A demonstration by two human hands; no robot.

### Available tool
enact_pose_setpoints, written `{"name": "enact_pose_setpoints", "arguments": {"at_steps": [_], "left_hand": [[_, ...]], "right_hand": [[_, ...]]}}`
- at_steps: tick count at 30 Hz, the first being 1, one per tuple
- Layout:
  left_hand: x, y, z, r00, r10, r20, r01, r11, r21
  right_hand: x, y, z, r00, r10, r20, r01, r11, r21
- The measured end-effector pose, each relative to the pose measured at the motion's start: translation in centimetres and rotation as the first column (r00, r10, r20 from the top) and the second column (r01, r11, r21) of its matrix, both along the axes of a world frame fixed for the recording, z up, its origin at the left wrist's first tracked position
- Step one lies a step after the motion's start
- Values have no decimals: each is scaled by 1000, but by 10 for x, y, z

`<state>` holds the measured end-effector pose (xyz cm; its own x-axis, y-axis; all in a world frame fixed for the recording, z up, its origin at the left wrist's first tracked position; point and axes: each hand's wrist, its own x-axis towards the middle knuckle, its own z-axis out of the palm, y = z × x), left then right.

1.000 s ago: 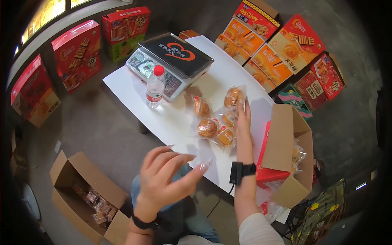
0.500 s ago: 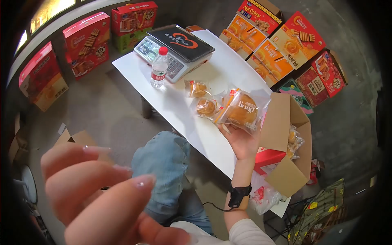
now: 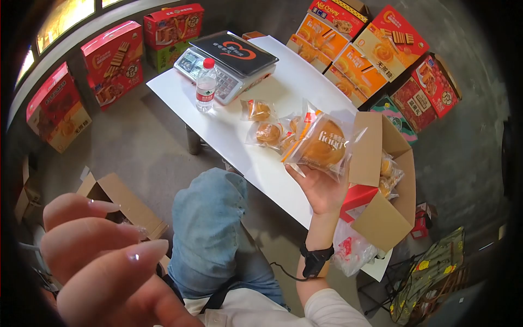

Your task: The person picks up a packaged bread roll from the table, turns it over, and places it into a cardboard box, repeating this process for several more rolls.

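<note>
My right hand [image 3: 325, 188], with a black band on its wrist, grips a clear-wrapped bread bun [image 3: 324, 143] from below. The bun's bag has white lettering and an orange edge, and it is raised over the table's right part. Close to the camera at lower left, my left hand [image 3: 103, 256] has its fingers loosely bent and apart, with nothing visible in them. Several smaller-looking wrapped buns [image 3: 267, 133] lie on the white table [image 3: 218, 144] just left of the held one. Beside my right hand stands a carton with raised flaps [image 3: 366, 152], holding more wrapped buns [image 3: 388, 177].
A digital scale [image 3: 229, 62] and a water bottle [image 3: 206, 87] with a red cap stand at the table's far end. Red and orange snack boxes [image 3: 351, 60] line the back; more red boxes [image 3: 114, 62] stand left. An open carton [image 3: 128, 204] is on the floor.
My left hand has shifted slightly left and down, its fingers a bit more spread. The view has tilted a little. My right hand keeps hold of the wrapped bun.
</note>
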<state>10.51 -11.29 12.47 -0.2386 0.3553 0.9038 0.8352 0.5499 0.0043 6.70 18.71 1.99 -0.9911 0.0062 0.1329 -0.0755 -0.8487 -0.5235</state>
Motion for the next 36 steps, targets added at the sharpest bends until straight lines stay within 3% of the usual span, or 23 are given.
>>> {"name": "enact_pose_setpoints", "arguments": {"at_steps": [9,12,14,16,17,19,21,23,24,26,29,33,36], "left_hand": [[12,11,-14,1000,-21,-4,21,993,114],[13,14,-19,1000,-28,-2,28,988,155],[13,24,-27,999,-37,-11,38,982,184],[12,35,-29,999,-45,-17,48,978,201],[2,51,-45,987,-119,-110,156,884,441],[-16,80,-80,929,-181,-321,368,506,780],[-17,92,-105,960,-280,-25,146,419,896],[-26,93,-130,911,-314,268,-8,637,771],[-31,95,-134,910,-312,275,-14,638,770],[-43,97,-139,789,-409,457,45,782,622],[-50,97,-144,741,-427,518,176,868,464],[-51,97,-147,633,-520,573,294,847,443],[-49,96,-142,662,-443,604,251,891,378]], "right_hand": [[11,-11,3,1000,6,-24,-7,1000,-31],[15,-18,5,999,-53,4,53,995,83],[17,-19,6,999,5,-44,-7,999,-35],[22,-25,9,1000,-7,-19,7,999,-44],[25,-29,10,1000,-16,6,17,998,-57],[30,-39,9,998,-50,49,55,994,-93],[36,-44,3,992,-77,99,89,989,-121],[45,-47,-5,963,-207,173,223,972,-79],[48,-49,-7,962,-205,180,222,972,-80],[54,-53,-10,925,-342,163,333,939,81],[56,-52,-22,903,-396,163,384,918,103],[54,-52,-23,906,-404,125,406,914,15],[56,-48,-33,898,-435,57,437,899,-16]]}}
